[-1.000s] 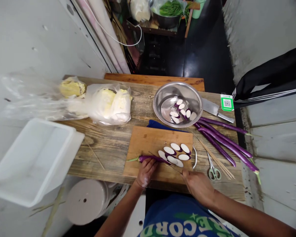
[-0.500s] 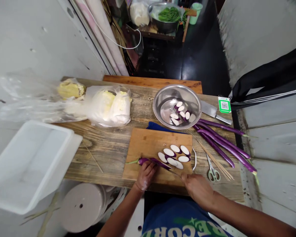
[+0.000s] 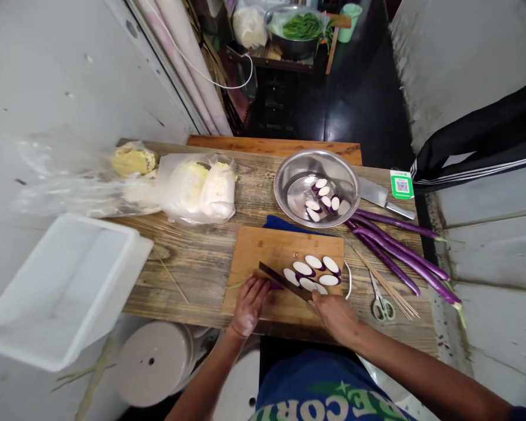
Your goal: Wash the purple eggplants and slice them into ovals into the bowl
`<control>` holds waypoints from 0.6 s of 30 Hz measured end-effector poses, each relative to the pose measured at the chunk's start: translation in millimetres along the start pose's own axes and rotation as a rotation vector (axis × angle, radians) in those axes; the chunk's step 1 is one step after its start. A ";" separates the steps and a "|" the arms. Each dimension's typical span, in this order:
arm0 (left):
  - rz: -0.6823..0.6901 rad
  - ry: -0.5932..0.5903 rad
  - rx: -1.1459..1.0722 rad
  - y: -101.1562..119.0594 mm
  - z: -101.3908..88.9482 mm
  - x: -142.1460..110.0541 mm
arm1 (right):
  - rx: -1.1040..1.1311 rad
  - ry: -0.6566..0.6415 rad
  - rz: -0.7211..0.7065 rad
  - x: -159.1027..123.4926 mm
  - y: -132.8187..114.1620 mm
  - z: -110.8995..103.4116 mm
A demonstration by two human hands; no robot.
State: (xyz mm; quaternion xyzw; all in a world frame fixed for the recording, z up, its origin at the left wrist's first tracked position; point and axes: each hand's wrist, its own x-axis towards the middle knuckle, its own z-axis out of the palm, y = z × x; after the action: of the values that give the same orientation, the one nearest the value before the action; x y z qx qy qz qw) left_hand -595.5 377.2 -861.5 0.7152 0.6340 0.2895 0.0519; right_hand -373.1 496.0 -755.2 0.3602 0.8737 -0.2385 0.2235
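Note:
On the wooden cutting board [image 3: 249, 248], my left hand [image 3: 251, 301] is closed over a short purple eggplant piece [image 3: 275, 285], its green stem poking out to the left. My right hand [image 3: 335, 316] grips a dark-bladed knife [image 3: 284, 280] by its handle. The blade slants across the board, between the held piece and several oval eggplant slices [image 3: 304, 268] with white flesh and purple skin. Behind the board stands a steel bowl [image 3: 289, 199] with more slices in it. Whole long eggplants [image 3: 394, 248] lie to the right.
Scissors [image 3: 380, 304] and thin wooden skewers [image 3: 386, 283] lie right of the board. A cleaver [image 3: 374, 193] rests beside the bowl. Bagged cabbages [image 3: 206, 190] sit at the back left, and a white plastic bin [image 3: 65, 286] is at the left edge. A blue cloth [image 3: 284, 223] shows behind the board.
My right hand has brought the knife up and leftward, so its blade now shows broadly. My left hand has shifted slightly left and covers more of the eggplant.

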 end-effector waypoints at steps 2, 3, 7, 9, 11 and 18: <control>0.023 -0.011 -0.051 6.9 6.5 0.4 | -0.030 -0.053 -0.010 -3.2 7.0 -2.0; 0.042 -0.017 -0.076 11.3 10.2 0.8 | -0.039 -0.067 -0.012 -5.0 10.0 -3.2; 0.069 -0.053 -0.107 24.4 18.1 2.3 | -0.077 -0.106 -0.022 -16.5 16.2 -8.3; 0.062 -0.081 -0.094 25.8 16.8 2.1 | -0.078 -0.109 -0.031 -24.5 15.5 -12.3; 0.067 -0.102 -0.097 25.2 14.3 1.9 | -0.061 -0.110 -0.035 -32.7 13.4 -17.3; 0.090 -0.061 -0.138 24.6 13.4 4.4 | -0.039 -0.122 -0.048 -49.5 11.4 -23.6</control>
State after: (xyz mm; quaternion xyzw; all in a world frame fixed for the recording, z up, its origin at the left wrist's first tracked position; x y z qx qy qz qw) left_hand -567.3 380.6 -860.2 0.7460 0.5780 0.3129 0.1073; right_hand -338.1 490.9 -711.8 0.3196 0.8714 -0.2480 0.2775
